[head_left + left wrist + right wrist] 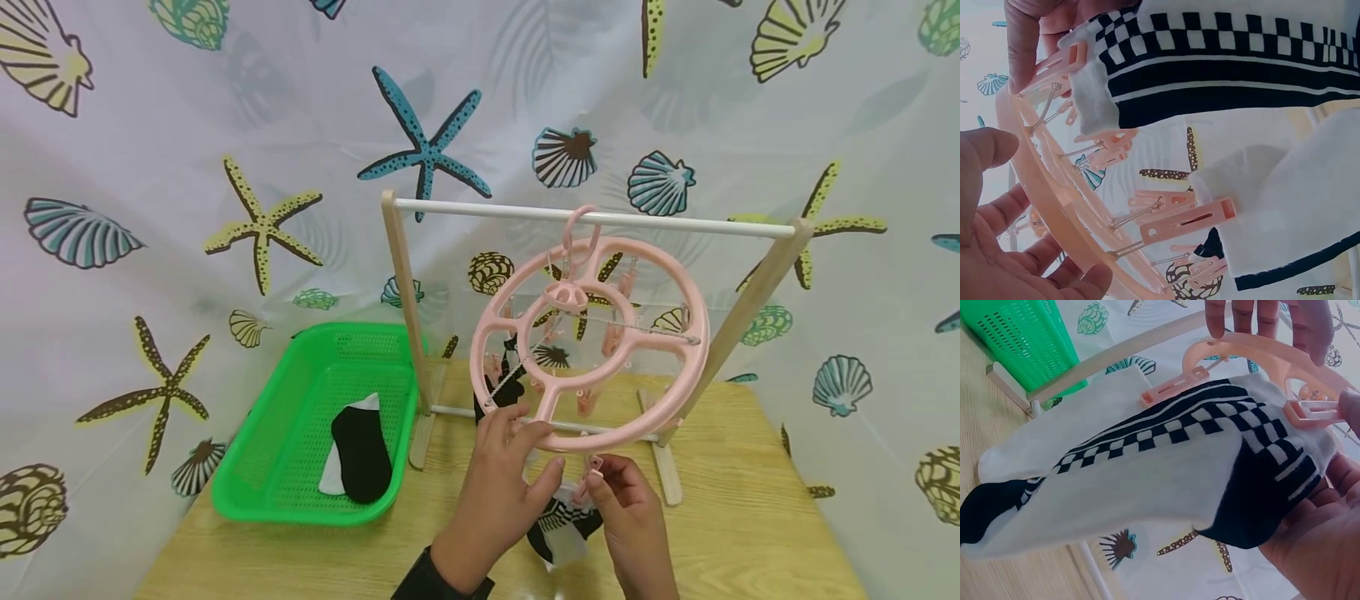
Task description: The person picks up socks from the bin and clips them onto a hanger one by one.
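Note:
My right hand (633,517) pinches a pink clothespin (1316,414) between thumb and fingers at the hanger's front edge. The clothespin sits on the cuff of a white sock with a black checkered band (1166,440), which hangs below the rim. Beside it, my left hand (498,483) rests its extended fingers on the rim of the round pink drying hanger (686,379), the thumb held apart. Another clothespin (1188,222) holds a white sock with a dark edge (1291,194). In the head view the hands partly hide the hanging socks.
The hanger hooks over the white rod of a wooden-legged rack (480,207). Left of the rack, a green basket (300,508) contains a black-and-white sock (363,454). Dark socks (510,387) hang at the hanger's left. A patterned curtain (300,100) stands behind the wooden table (750,500).

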A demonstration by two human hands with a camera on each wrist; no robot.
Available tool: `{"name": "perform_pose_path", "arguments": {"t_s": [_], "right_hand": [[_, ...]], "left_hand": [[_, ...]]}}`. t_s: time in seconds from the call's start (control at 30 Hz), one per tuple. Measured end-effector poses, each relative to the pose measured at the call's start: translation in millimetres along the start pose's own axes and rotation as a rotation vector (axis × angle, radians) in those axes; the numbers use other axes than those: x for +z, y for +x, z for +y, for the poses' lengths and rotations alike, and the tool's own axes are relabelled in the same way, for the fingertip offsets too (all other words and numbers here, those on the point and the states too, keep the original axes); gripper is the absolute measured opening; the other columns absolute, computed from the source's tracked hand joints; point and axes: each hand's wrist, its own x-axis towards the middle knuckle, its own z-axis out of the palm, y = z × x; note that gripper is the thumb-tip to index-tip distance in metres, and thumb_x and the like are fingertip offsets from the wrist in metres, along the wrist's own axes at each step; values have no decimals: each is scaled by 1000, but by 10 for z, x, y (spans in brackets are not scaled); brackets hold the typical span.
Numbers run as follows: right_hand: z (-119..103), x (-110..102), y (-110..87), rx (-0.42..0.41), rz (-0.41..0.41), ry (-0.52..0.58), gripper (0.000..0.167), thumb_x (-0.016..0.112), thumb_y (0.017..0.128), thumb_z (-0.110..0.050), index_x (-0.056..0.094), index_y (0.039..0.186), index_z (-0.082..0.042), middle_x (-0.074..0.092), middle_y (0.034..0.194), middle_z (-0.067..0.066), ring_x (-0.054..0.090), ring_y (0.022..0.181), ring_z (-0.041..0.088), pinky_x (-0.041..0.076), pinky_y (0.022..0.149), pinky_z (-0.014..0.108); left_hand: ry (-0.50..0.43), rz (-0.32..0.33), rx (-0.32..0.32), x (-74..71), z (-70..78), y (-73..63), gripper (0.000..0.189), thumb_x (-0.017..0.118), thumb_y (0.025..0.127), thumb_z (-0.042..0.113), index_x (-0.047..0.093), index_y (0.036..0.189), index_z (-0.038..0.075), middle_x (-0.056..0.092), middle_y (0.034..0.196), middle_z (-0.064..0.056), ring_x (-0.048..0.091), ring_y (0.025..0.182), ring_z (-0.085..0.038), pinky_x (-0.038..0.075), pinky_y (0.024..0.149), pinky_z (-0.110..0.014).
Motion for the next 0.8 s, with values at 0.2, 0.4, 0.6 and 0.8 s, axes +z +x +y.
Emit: {"name": "perform_pose_path", "arguments": {"t_s": [0.2, 0.4, 0.6, 0.8], "right_hand": [[0, 50, -15, -37, -26, 19, 17, 56, 98, 4, 51, 111, 14, 58, 95, 9, 61, 77, 14, 55, 69, 27], [-2, 52, -3, -89, -37, 20, 16, 56, 98, 5, 50, 109, 16, 58, 90, 8, 61, 75, 17, 54, 67, 27], [2, 42, -12, -83, -40, 10, 16, 56, 98, 5, 52, 110, 15, 59, 90, 9, 62, 77, 17, 55, 70, 28], [-8, 54, -12, -80, -28, -21, 20, 58, 97, 4, 57, 115, 13, 63, 97, 11, 64, 80, 16, 55, 73, 27]], "left_hand": [[21, -38, 6, -31, -2, 4, 36, 75, 89, 25, 66, 122, 15, 49, 130, -12, 44, 118, -29, 48, 87, -42], [47, -39, 53, -22, -5, 42, 33, 74, 91, 28, 70, 121, 17, 49, 123, -12, 44, 113, -29, 49, 81, -40], [37, 3, 48, -16, -9, 56, 26, 70, 95, 30, 73, 114, 13, 56, 124, -14, 45, 123, -34, 49, 90, -47], [21, 31, 27, -43, -23, 56, 24, 71, 94, 30, 74, 111, 14, 62, 118, -13, 48, 124, -36, 49, 94, -51]]}}
